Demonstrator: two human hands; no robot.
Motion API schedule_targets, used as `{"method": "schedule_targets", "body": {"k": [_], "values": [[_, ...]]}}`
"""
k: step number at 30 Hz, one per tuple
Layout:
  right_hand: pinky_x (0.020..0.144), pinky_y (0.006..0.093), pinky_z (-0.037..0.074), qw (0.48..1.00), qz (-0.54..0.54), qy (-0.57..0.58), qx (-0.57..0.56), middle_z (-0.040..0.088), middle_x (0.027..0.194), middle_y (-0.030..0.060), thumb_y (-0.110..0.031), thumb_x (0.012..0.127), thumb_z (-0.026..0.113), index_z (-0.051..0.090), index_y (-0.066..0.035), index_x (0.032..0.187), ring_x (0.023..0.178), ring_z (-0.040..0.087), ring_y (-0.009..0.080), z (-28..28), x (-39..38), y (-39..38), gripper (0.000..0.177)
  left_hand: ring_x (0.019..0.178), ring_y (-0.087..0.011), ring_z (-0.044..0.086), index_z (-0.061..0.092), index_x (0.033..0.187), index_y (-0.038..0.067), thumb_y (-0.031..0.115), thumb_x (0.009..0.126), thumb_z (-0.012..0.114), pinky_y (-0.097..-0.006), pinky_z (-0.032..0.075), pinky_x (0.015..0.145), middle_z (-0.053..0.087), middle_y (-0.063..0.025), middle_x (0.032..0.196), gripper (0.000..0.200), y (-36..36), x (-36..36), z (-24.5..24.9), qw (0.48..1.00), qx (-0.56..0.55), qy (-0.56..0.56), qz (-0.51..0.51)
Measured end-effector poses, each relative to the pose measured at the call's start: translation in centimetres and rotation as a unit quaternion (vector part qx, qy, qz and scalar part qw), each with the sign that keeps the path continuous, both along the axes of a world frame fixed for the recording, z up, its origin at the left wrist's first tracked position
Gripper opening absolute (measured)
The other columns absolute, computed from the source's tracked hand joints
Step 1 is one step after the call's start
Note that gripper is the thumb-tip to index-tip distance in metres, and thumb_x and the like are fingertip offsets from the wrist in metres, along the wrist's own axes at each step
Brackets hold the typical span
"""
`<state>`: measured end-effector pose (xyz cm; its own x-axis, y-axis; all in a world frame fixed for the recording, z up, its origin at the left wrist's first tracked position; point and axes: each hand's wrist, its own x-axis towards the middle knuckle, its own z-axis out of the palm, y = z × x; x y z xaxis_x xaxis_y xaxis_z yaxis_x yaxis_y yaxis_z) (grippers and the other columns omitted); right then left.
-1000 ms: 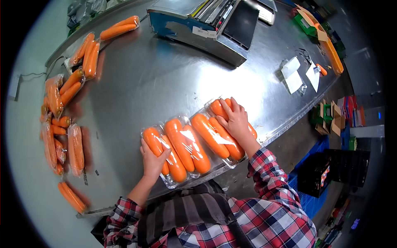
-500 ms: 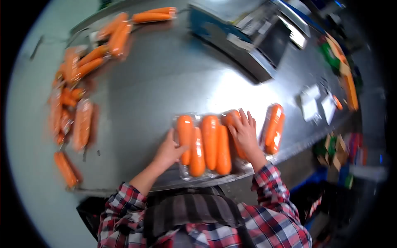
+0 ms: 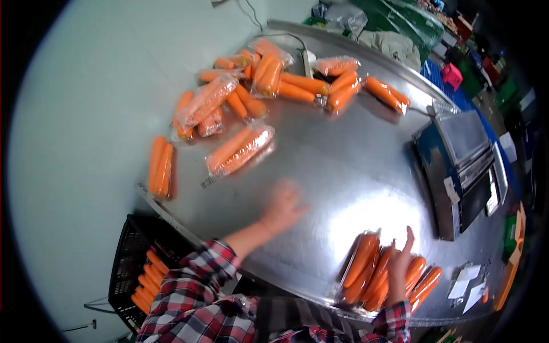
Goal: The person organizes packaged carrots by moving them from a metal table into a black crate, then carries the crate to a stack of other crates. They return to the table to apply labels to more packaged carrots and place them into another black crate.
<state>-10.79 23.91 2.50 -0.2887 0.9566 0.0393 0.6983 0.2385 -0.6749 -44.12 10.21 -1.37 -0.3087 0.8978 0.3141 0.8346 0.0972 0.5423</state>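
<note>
My left hand (image 3: 284,207), blurred by motion, is over the bare metal table (image 3: 326,160) with nothing in it; its thumb stands apart from the fingers. Nearest to it is a plastic-wrapped pack of carrots (image 3: 240,150), farther up and to the left. At the table's front edge my right hand (image 3: 400,264) rests on or just over a row of wrapped carrot packs, one finger stretched out and the others partly hidden. In that row, a carrot pack (image 3: 360,267) lies left of the hand and another carrot pack (image 3: 426,288) to its right.
Several wrapped carrots (image 3: 211,102) are heaped along the back left of the table. A scale (image 3: 457,166) stands at the right, with white papers (image 3: 464,281) in front of it. Below the left edge is a black crate (image 3: 127,251) holding carrots. A pale wall (image 3: 80,143) borders the left.
The view has swung left, bringing the crate into sight. My left hand has come away from the carrot packs and moved left over the table. My right hand remains at the row.
</note>
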Motion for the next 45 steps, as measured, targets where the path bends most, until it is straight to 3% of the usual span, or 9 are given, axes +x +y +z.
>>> {"method": "schedule_targets", "body": {"k": [6, 10, 18, 22, 25, 30, 35, 41, 45], "values": [[0.087, 0.0386, 0.044, 0.951, 0.302, 0.062, -0.041, 0.052, 0.116, 0.0212, -0.02, 0.082, 0.06, 0.039, 0.001, 0.125, 0.104, 0.053, 0.0329, -1.3, -23.6, 2.9, 0.052, 0.104, -0.0361, 0.042, 0.033, 0.134, 0.017, 0.037, 0.065, 0.069, -0.0468, 0.034, 0.089, 0.036, -0.0179, 0.126, 0.081, -2.7, -17.2, 2.0, 0.933, -0.252, 0.195, 0.169], [0.076, 0.032, 0.048, 0.848, 0.197, 0.254, -0.422, 0.056, 0.105, 0.0105, -0.036, 0.085, 0.058, 0.045, -0.001, 0.117, 0.09, 0.057, 0.0198, -3.9, -40.0, 7.4, 0.05, 0.102, -0.0357, 0.043, 0.032, 0.135, 0.018, 0.035, 0.066, 0.069, -0.0484, 0.036, 0.087, 0.036, -0.017, 0.125, 0.08, -2.9, -19.0, 2.9, 0.945, -0.279, 0.113, 0.127], [0.076, 0.0351, 0.049, 0.826, 0.096, 0.325, -0.451, 0.055, 0.107, 0.0099, -0.04, 0.074, 0.067, 0.046, -0.005, 0.118, 0.095, 0.057, 0.0226, -2.9, -55.1, 11.6, 0.059, 0.116, -0.0428, 0.035, 0.017, 0.141, 0.021, 0.033, 0.069, 0.067, -0.0523, 0.033, 0.092, 0.027, -0.027, 0.133, 0.088, -2.5, -19.6, 3.1, 0.924, -0.344, 0.157, 0.061], [0.079, 0.0356, 0.048, 0.771, 0.123, 0.364, -0.507, 0.056, 0.107, 0.0095, -0.037, 0.075, 0.064, 0.044, -0.006, 0.121, 0.095, 0.057, 0.0227, -3.4, -52.4, 13.4, 0.058, 0.114, -0.0427, 0.039, 0.016, 0.141, 0.018, 0.028, 0.068, 0.069, -0.0539, 0.034, 0.092, 0.032, -0.0262, 0.13, 0.09, -2.2, -21.0, 4.6, 0.933, -0.354, 0.06, 0.034], [0.081, 0.0359, 0.047, 0.746, 0.128, 0.387, -0.526, 0.056, 0.107, 0.0101, -0.038, 0.078, 0.062, 0.043, -0.006, 0.121, 0.096, 0.056, 0.0222, 1.1, -41.7, 8.6, 0.057, 0.107, -0.0362, 0.048, 0.018, 0.139, 0.011, 0.022, 0.069, 0.068, -0.0481, 0.042, 0.087, 0.044, -0.0215, 0.12, 0.087, -5.7, -21.4, 2.3, 0.95, -0.166, -0.263, 0.006], [0.079, 0.0317, 0.046, 0.721, 0.002, 0.403, -0.564, 0.055, 0.104, 0.0086, -0.036, 0.079, 0.06, 0.043, -0.002, 0.116, 0.093, 0.055, 0.0184, -0.5, -23.4, -3.3, 0.053, 0.095, -0.0235, 0.058, 0.034, 0.128, 0.003, 0.015, 0.07, 0.061, -0.0358, 0.048, 0.083, 0.054, -0.0136, 0.108, 0.066, -10.0, -15.5, 2.0, 0.63, -0.135, -0.763, 0.048], [0.065, 0.0251, 0.04, 0.825, -0.129, 0.296, -0.463, 0.053, 0.086, 0.0059, -0.034, 0.074, 0.061, 0.048, 0.001, 0.103, 0.076, 0.049, 0.012, -5.9, -11.2, -15.8, 0.047, 0.094, -0.0217, 0.057, 0.042, 0.119, -0.001, 0.015, 0.069, 0.061, -0.0351, 0.048, 0.083, 0.054, -0.0114, 0.106, 0.055, -10.3, -4.0, -1.9, 0.567, -0.174, -0.804, 0.037], [0.077, 0.0293, 0.044, 0.899, -0.106, 0.189, -0.38, 0.056, 0.099, 0.009, -0.026, 0.083, 0.057, 0.046, 0.003, 0.113, 0.091, 0.054, 0.0157, -2.8, -3.1, -18.8, 0.043, 0.104, -0.0186, 0.051, 0.035, 0.125, 0.001, 0.009, 0.074, 0.058, -0.0341, 0.043, 0.089, 0.05, -0.0103, 0.112, 0.056, -8.8, 5.3, -0.2, 0.534, -0.222, -0.811, -0.091], [0.07, 0.0343, 0.046, 0.899, 0.05, -0.124, -0.417, 0.063, 0.081, 0.0189, -0.038, 0.085, 0.053, 0.058, 0.005, 0.097, 0.078, 0.062, 0.0283, 3.0, -3.1, -15.6, 0.045, 0.091, -0.0206, 0.058, 0.043, 0.118, -0.001, 0.027, 0.078, 0.066, -0.0317, 0.047, 0.081, 0.059, -0.0111, 0.1, 0.054, -6.9, 7.7, -1.5, 0.71, -0.21, -0.66, -0.127]]}}
